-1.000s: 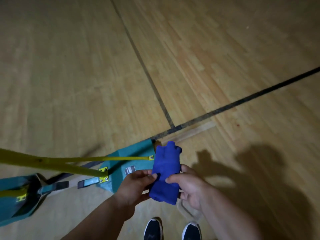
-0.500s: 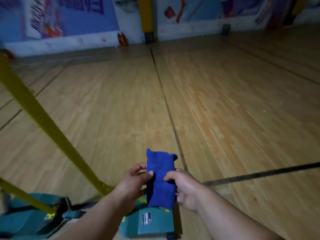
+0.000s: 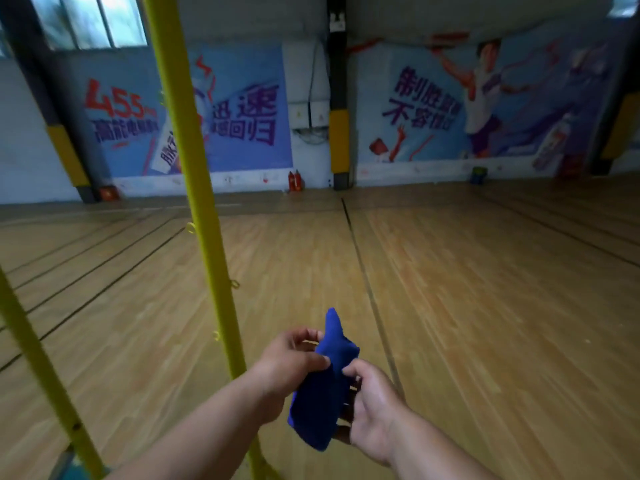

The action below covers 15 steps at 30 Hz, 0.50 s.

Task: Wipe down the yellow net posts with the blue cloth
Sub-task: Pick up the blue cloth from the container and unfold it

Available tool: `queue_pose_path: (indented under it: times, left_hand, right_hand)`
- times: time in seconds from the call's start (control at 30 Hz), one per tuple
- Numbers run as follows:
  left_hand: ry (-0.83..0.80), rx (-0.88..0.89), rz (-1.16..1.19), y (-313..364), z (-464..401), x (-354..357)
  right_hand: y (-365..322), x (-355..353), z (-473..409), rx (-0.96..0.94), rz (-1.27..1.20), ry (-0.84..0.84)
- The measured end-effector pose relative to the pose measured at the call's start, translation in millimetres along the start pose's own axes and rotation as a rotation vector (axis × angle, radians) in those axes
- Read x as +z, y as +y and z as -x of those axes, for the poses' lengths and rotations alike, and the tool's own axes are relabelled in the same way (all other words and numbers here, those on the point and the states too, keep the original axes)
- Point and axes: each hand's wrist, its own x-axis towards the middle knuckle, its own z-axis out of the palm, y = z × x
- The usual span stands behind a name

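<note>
A folded blue cloth (image 3: 323,393) is held between both hands at the lower middle of the head view. My left hand (image 3: 287,368) pinches its left edge with thumb and fingers. My right hand (image 3: 370,407) grips its right side from below. A tall yellow net post (image 3: 194,174) rises just left of my left hand, with small hooks along it. A second yellow post (image 3: 41,365) slants up at the far left. The cloth is clear of both posts.
A wooden court floor (image 3: 450,323) with dark lines stretches ahead. The far wall carries blue murals (image 3: 242,116), a padded pillar (image 3: 339,143) and two red extinguishers (image 3: 294,180). A teal base corner (image 3: 74,471) shows at the bottom left.
The view has tilted up from the floor and the teal base to the far wall. The posts now stand upright in view. Both hands still hold the cloth, now bunched narrower.
</note>
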Motion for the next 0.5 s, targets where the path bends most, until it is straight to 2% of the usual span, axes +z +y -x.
queue_pose_path:
  times: [0.2, 0.33, 0.5]
  left_hand:
    - [-0.046, 0.205, -0.060, 65, 14, -59]
    - [-0.152, 0.330, -0.105, 99, 30, -89]
    - [-0.227, 0.397, -0.178, 126, 44, -115]
  right_hand:
    - [-23, 87, 11, -0.182, -0.253, -0.028]
    - [-43, 136, 24, -0.335, -0.453, -0.152]
    - [-67, 177, 35, -0.479, -0.660, -0.327]
